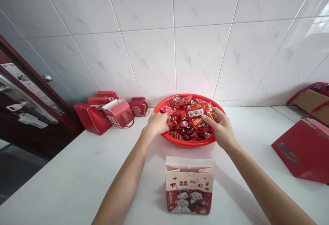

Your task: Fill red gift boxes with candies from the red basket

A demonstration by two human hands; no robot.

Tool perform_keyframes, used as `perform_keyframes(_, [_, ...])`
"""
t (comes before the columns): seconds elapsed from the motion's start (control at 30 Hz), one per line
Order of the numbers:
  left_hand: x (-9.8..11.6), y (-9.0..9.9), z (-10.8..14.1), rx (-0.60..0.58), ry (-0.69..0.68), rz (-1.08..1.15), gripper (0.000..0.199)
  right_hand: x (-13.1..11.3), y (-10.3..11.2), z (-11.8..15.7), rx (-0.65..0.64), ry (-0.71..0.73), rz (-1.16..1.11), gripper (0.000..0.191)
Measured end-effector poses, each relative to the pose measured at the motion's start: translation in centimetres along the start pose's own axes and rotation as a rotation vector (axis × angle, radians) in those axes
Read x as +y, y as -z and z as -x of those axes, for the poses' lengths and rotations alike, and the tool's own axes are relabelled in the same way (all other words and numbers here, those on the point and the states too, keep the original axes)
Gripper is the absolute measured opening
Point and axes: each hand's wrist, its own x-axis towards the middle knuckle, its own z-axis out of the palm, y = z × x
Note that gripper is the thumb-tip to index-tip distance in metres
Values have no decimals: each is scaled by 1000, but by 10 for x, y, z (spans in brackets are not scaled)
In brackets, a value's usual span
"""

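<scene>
A red oval basket [189, 144] full of wrapped candies [186, 123] stands against the tiled wall. Over its right side my right hand [221, 125] holds a red candy packet [195, 113] with white and black print between thumb and fingers, and a gold-and-red wrapper shows beside it. My left hand [157, 122] reaches over the basket's left rim, fingers bent down among the candies; its fingertips are hidden, so what they grip cannot be made out. Nearer to me a paper gift bag [189, 192] with a cartoon couple stands upright, its top open.
Several small red boxes [94, 118] stand at the back left of the white counter [102, 170]. On the right are a large red box [305, 147] and an open brown-and-red box [312, 103]. A dark red door [33, 105] with keys is at the left.
</scene>
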Motion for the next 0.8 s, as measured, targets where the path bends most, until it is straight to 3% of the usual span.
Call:
perform_keyframes(0.23, [18, -6, -11, -51, 50, 37, 23, 2, -2, 1, -17, 60, 48, 39])
perform_keyframes(0.37, [15, -13, -13, -70, -6, 128, 15, 1, -2, 1, -18, 52, 72, 40])
perform_keyframes(0.5, [6, -21, -18, -72, -92, 243, 27, 0, -2, 1, -8, 37, 39, 43])
perform_keyframes(0.7, [-6, -27, -24, 142, -198, 578, 27, 0, -1, 1, 8, 15, 12, 44])
perform_keyframes(0.8, [-7, -27, -25, 138, -223, 631, 29, 0, -1, 1, 19, 17, 11, 44])
